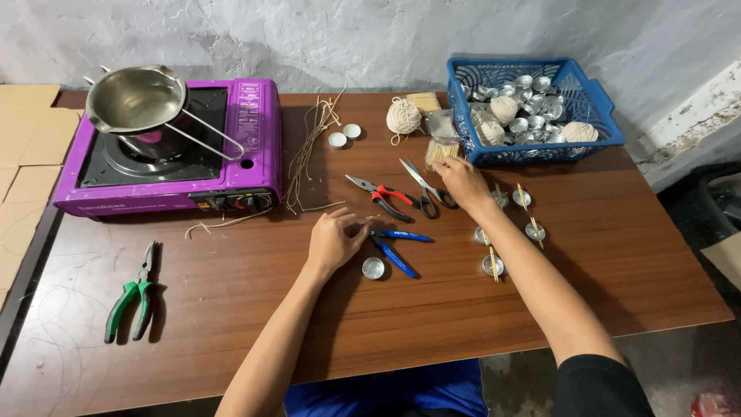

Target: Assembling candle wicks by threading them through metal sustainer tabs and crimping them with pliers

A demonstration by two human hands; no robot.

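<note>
My left hand point(336, 239) rests on the brown table point(231, 309) with its fingertips pinched together at the head of the blue-handled pliers point(395, 245), possibly on a thin piece of wick. A small empty metal cup point(373, 268) sits just right of that hand. My right hand point(461, 181) reaches toward the far side, fingers curled over a bundle of thin wooden sticks point(440, 151) beside the scissors point(423, 185). Red-handled pliers point(380, 196) lie between the two hands.
A purple portable stove point(255, 131) carries a steel pouring pot point(137, 99). A blue basket point(594, 104) holds several metal cups and twine balls. Green pliers point(133, 297), loose wicks point(309, 147), a twine ball point(403, 117) and cups with sticks point(509, 232) lie about.
</note>
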